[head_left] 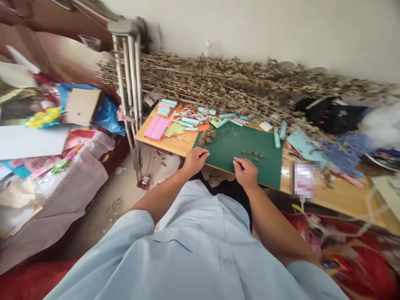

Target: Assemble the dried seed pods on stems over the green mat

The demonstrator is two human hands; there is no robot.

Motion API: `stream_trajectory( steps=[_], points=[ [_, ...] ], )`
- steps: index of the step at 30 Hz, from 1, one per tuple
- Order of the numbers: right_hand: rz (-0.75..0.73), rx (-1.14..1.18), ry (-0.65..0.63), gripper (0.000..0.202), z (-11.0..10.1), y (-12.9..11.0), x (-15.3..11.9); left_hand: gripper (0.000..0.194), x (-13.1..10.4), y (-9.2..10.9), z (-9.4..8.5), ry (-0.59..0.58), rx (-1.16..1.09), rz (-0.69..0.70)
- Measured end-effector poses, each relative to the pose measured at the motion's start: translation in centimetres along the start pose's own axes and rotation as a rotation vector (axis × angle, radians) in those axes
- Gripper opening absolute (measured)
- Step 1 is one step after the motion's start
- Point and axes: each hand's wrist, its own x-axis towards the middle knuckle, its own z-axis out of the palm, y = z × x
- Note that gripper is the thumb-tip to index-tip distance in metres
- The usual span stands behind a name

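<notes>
My left hand [195,160] is closed in a pinch over the near left edge of a green mat [231,146]. Whatever its fingertips may hold is too small to make out. My right hand [246,171], also pinched, hovers by the mat's near edge, a short gap away from the left. Just beyond my left hand lies a pile of brown dried clumps [207,136]. Several smaller dried bits [253,154] are scattered on the mat beyond my right hand.
Dried stalks [218,79] line the wall behind the wooden table [337,196]. Rolled paper tubes [190,121] and a pink paper stack [157,127] sit left of the mat. Crutches [129,79] stand at the table's left end. A cluttered bed [84,166] is further left.
</notes>
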Motion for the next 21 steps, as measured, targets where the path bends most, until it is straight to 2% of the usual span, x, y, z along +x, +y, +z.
stream_trajectory(
  steps=[3,7,10,13,17,19,21],
  points=[
    [-0.046,0.011,-0.063,0.027,-0.1,-0.8,-1.1,0.016,-1.3,1.5,1.8,-0.069,-0.077,0.100],
    [-0.012,-0.023,-0.081,0.025,-1.1,-1.5,-2.6,0.016,-1.3,2.2,2.6,-0.099,-0.113,0.064],
    [0.011,-0.014,-0.020,0.026,-2.9,-1.7,-3.1,0.017,-1.0,2.2,2.5,-0.085,-0.092,0.052],
    [0.032,-0.049,0.068,0.025,-4.7,-0.8,-3.3,0.017,-1.0,1.8,2.2,-0.092,-0.126,0.084],
    [0.166,-0.051,0.128,0.033,-5.5,1.9,-3.5,0.020,0.3,0.0,0.9,-0.045,-0.065,0.068],
    [0.269,-0.056,0.159,0.039,-5.4,3.1,-3.6,0.020,1.9,-1.3,-0.5,0.011,0.032,0.038],
    [0.313,-0.052,0.156,0.043,-5.3,3.9,-3.8,0.023,4.0,-2.8,-2.4,0.027,0.164,0.021]
  ],
)
